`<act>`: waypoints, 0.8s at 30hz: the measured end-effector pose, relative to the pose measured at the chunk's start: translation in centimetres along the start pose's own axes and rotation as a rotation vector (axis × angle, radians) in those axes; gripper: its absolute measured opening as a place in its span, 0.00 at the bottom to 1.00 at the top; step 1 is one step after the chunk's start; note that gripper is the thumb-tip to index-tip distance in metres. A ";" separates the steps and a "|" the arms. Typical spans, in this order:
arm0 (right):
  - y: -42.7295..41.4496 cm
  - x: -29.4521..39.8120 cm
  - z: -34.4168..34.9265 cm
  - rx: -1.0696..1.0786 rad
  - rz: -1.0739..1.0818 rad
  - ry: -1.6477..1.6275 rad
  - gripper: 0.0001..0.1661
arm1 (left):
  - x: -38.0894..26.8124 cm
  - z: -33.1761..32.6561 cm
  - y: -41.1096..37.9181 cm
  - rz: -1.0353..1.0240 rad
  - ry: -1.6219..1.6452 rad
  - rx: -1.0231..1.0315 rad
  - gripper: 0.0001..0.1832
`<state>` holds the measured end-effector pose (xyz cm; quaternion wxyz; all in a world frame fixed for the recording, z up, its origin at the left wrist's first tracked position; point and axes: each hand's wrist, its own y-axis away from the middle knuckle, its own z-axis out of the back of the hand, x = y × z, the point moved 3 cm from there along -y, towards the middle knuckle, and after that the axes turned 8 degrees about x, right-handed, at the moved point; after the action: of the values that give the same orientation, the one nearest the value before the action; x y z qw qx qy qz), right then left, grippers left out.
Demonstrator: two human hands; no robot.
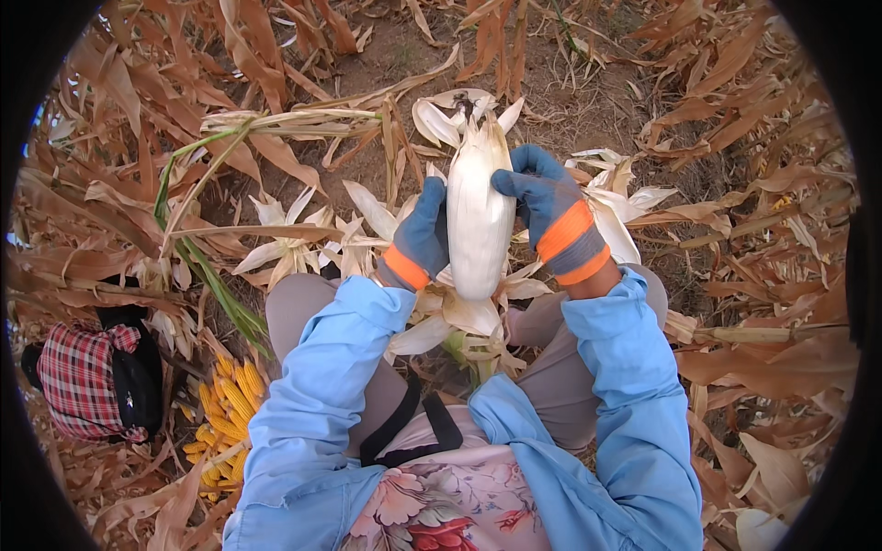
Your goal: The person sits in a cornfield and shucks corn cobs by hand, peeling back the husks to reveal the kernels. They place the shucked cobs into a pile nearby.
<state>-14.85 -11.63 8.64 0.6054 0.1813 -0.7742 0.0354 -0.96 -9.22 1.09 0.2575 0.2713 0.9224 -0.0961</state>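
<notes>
An ear of corn in its pale, dry husk (pixel 479 220) is upright in the picture between my hands, its tip with dark silk towards the top. My left hand (pixel 424 231), in a blue-grey glove with an orange cuff band, holds the ear's left side. In a matching glove, my right hand (pixel 544 196) has its thumb against the upper right side, with its other fingers curled and partly hidden. Opened, empty corn husks (pixel 472 313) lie beneath the ear and around both hands.
Husked yellow corn cobs (pixel 231 406) are piled at the lower left, beside a black bag (pixel 138 392) with red plaid cloth (pixel 76 382). Dry corn stalks and leaves (pixel 751 206) surround me, and a bent, partly green stalk (pixel 213 289) stands left of my knee.
</notes>
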 end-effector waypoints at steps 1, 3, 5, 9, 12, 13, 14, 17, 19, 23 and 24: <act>0.1 0.0 0.1 -0.012 0.018 0.053 0.10 | 0.1 -0.1 -0.1 0.007 0.001 0.018 0.39; 0.4 0.2 -0.2 -0.015 0.056 0.107 0.09 | 0.8 -0.2 -0.2 -0.003 0.018 -0.060 0.40; 0.7 0.7 -1.0 0.001 0.094 0.110 0.09 | 1.2 0.0 -0.2 0.003 0.029 -0.063 0.42; 0.9 0.9 -0.5 -0.003 0.086 0.196 0.11 | 1.7 0.7 -0.2 0.021 0.051 0.013 0.44; 1.0 1.8 -0.8 0.030 0.096 0.097 0.13 | 1.6 0.3 -0.4 -0.011 0.080 -0.034 0.43; 1.0 2.1 -0.8 0.032 0.097 0.092 0.14 | 1.6 0.3 -0.3 -0.010 0.106 -0.054 0.43; 1.4 2.6 -0.8 0.067 0.059 0.078 0.14 | 1.5 0.3 -0.3 -0.008 0.132 -0.074 0.42; 1.1 2.8 0.2 0.040 0.140 0.045 0.14 | 1.5 0.5 -0.7 -0.004 0.112 -0.056 0.38; 1.3 3.5 0.9 0.001 0.142 -0.004 0.13 | 1.2 1.8 -0.8 -0.075 0.090 -0.097 0.34; 1.7 4.0 2.2 -0.044 0.220 -0.114 0.10 | 0.2 3.8 -0.5 -0.225 0.100 -0.277 0.28; 1.7 3.9 2.3 -0.047 0.249 -0.155 0.10 | -0.1 3.9 -0.4 -0.233 0.129 -0.346 0.26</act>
<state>-18.35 -11.60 12.03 0.5387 0.0718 -0.8358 0.0780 0.57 -10.82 -2.18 0.2278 0.1202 0.9648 0.0523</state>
